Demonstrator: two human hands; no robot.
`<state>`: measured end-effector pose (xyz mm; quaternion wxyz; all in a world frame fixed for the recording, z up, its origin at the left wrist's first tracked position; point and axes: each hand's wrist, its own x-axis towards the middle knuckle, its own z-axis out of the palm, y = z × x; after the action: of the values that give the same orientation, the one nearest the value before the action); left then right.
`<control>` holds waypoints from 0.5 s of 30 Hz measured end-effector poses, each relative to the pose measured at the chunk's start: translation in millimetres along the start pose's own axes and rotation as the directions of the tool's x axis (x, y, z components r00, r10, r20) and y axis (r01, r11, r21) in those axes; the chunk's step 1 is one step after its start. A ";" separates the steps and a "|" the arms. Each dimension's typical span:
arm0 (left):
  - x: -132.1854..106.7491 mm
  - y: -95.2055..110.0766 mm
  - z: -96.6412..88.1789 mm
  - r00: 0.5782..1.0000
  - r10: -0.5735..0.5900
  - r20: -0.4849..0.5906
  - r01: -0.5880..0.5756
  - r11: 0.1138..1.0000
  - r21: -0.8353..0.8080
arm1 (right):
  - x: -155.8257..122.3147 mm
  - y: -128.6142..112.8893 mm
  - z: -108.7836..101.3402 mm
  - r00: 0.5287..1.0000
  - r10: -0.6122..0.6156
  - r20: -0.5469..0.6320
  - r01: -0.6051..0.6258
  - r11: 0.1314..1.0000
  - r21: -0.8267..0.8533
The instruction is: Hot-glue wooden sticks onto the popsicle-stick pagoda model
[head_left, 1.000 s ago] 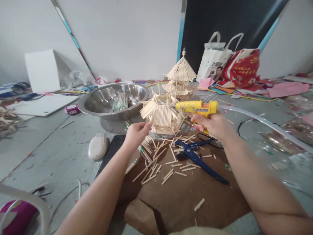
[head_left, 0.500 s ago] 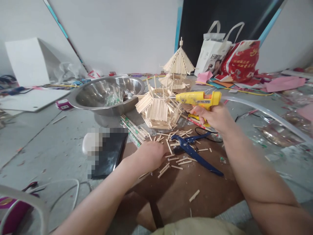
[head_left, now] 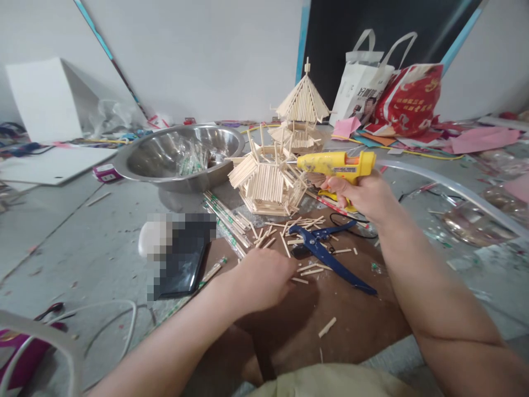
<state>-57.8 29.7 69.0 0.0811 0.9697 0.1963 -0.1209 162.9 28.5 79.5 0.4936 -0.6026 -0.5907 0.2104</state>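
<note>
My right hand (head_left: pixel 361 190) is wrapped round a yellow hot glue gun (head_left: pixel 326 162). Its nozzle points left, at the upper edge of a hexagonal pavilion model (head_left: pixel 264 184) built from wooden sticks, with several upright posts on top. My left hand (head_left: pixel 268 278) is low over the brown board, back upward and fingers curled under; what they hold, if anything, is hidden. Around it lie short cut sticks (head_left: pixel 312 270). Blue-handled cutters (head_left: pixel 326 253) rest just to its right. Long sticks in green-printed wrappers (head_left: pixel 225 220) lie between the hand and the model.
Behind the model stands another stick pavilion (head_left: pixel 303 105) with a pointed roof. A steel basin (head_left: pixel 138 171) holds wrapped sticks at the left. A black phone-like slab (head_left: pixel 188 264) and a white rounded object (head_left: pixel 147 240) lie nearer. A red bag (head_left: pixel 413 102) and white bag (head_left: pixel 357 85) stand back right.
My left hand has shifted right and slightly nearer across the cut sticks, uncovering wrapped sticks beside the black slab. My right hand keeps the glue gun almost in place at the model.
</note>
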 end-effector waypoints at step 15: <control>12.2 49.4 45.1 0.955 0.291 -0.055 -0.293 0.956 -0.032 | -0.2 8.8 1.9 0.999 0.039 -0.013 -0.040 0.995 -0.094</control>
<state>-36.2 -20.1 27.9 0.1124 0.9889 0.0554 -0.0795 165.8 30.6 71.2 0.4639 -0.6378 -0.5852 0.1885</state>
